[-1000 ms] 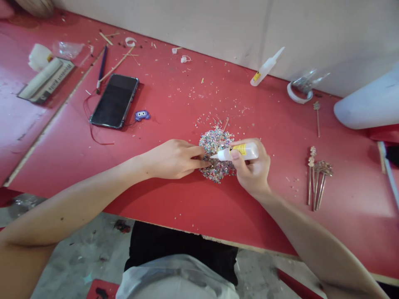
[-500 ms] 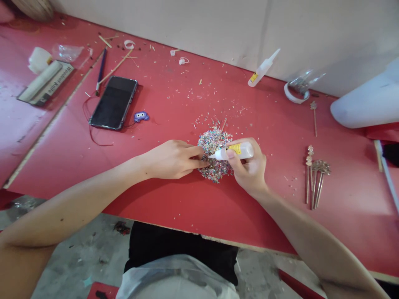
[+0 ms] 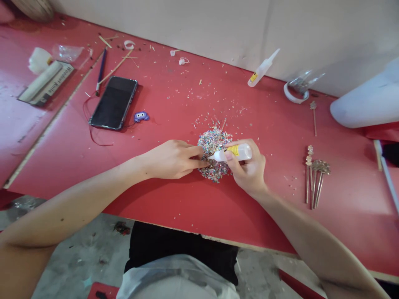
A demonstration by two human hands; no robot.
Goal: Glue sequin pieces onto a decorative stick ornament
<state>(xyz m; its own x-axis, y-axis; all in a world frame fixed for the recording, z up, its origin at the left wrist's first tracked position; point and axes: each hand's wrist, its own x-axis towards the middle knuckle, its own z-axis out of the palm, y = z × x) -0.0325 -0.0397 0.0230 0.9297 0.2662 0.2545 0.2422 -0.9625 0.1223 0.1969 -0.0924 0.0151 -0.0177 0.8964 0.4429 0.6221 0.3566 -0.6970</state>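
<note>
My right hand (image 3: 249,170) grips a small white glue bottle (image 3: 234,153) with a yellow label, its nozzle pointing left over a heap of multicoloured sequins (image 3: 215,150) on the red table (image 3: 174,120). My left hand (image 3: 174,159) rests on the table with fingertips pinched at the heap's left edge, just below the nozzle tip. It holds the lower end of a thin metal hair stick (image 3: 218,135) that lies across the heap. The pinched end is too small to make out.
A black phone (image 3: 114,101) and a small purple charm (image 3: 141,116) lie at the left. A second glue bottle (image 3: 262,67), a white ring (image 3: 294,93) and several decorated hair sticks (image 3: 315,176) sit at the right. A box (image 3: 45,82) and pen (image 3: 101,68) are far left.
My right hand and the glue bottle have shifted slightly left, bringing the nozzle closer to my left fingertips. My left hand has stayed put.
</note>
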